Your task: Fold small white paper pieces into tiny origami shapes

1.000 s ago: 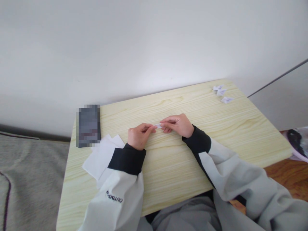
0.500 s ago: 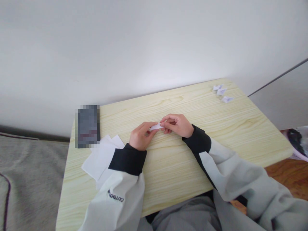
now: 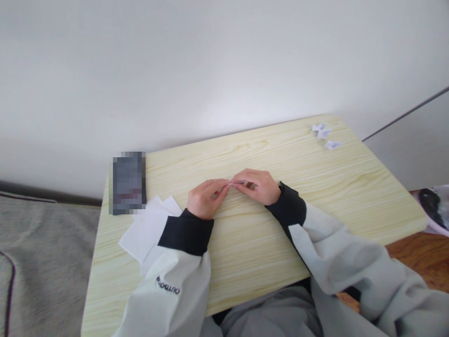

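Over the middle of the table, my left hand (image 3: pixel 206 197) and my right hand (image 3: pixel 258 185) meet at the fingertips. Between them they pinch a small folded piece of white paper (image 3: pixel 230 184), seen nearly edge-on and mostly covered by the fingers. Both thumbs press from below against the forefingers. Loose sheets of white paper (image 3: pixel 145 231) lie overlapping beside my left wrist, partly under the sleeve. Three small folded paper pieces (image 3: pixel 323 134) sit at the far right of the table.
A dark rectangular object (image 3: pixel 128 183), blurred out, lies at the table's far left corner. The pale wood-grain table (image 3: pixel 259 252) stands against a white wall (image 3: pixel 224 70). Grey fabric (image 3: pixel 49 262) is at the left; a bag-like item (image 3: pixel 437 206) is at the right.
My fingertips have closed together over the folded paper, which showed a wider white face before and is now mostly hidden. My right hand has flattened slightly around it.
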The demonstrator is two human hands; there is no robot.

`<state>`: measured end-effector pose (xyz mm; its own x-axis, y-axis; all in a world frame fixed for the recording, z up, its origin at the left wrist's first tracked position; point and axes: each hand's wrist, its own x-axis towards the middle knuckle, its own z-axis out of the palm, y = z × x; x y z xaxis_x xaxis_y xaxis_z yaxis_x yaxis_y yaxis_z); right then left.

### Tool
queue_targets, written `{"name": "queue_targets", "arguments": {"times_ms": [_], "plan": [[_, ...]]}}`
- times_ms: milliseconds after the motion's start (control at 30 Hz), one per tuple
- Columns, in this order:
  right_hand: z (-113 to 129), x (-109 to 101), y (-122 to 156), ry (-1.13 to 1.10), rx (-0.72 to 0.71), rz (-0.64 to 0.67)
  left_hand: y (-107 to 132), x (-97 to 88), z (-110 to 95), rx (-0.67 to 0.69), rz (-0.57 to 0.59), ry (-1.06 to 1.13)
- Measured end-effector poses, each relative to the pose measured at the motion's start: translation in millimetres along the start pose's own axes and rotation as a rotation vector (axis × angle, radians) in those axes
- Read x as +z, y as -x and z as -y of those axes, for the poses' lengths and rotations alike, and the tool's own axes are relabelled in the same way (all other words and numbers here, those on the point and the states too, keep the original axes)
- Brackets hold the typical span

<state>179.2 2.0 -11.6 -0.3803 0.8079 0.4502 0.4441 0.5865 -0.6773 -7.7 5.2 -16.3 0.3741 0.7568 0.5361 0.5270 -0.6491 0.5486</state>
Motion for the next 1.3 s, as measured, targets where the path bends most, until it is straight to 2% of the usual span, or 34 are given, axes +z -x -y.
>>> {"name": "queue_targets", "arguments": {"times_ms": [200,333,433,567,767,1100,1300], "plan": [[1.9,0.3,-2.4,0.081,0.007,0.034,-0.6,0.5,0.1,-0.033,0.007,-0.115],[-3.2,-0.3,-2.0,-0.052,0.147,0.003,0.3,0.7,2.3,-0.138,-0.004,-0.069],[-8.5,0.0,0.0,-0.177,0.266,0.014,0.7,-1.2,2.7,-0.151,0.019,-0.048],[-9.1,1.0,0.5,-0.254,0.335,0.022,-0.9,-3.0,0.3,-0.209,-0.015,-0.076],[-8.3,2.5,-0.8,-0.244,0.340,0.001,-3.5,-2.1,-1.1,-0.253,-0.013,-0.037],[-0.5,3.7,-2.7,-0.017,0.211,-0.037,-3.0,-0.3,-0.8,-0.147,-0.017,-0.048],[-4.4,5.5,-2.5,-0.007,0.225,-0.063,-2.3,0.7,2.1,-0.210,-0.001,-0.033]]}}
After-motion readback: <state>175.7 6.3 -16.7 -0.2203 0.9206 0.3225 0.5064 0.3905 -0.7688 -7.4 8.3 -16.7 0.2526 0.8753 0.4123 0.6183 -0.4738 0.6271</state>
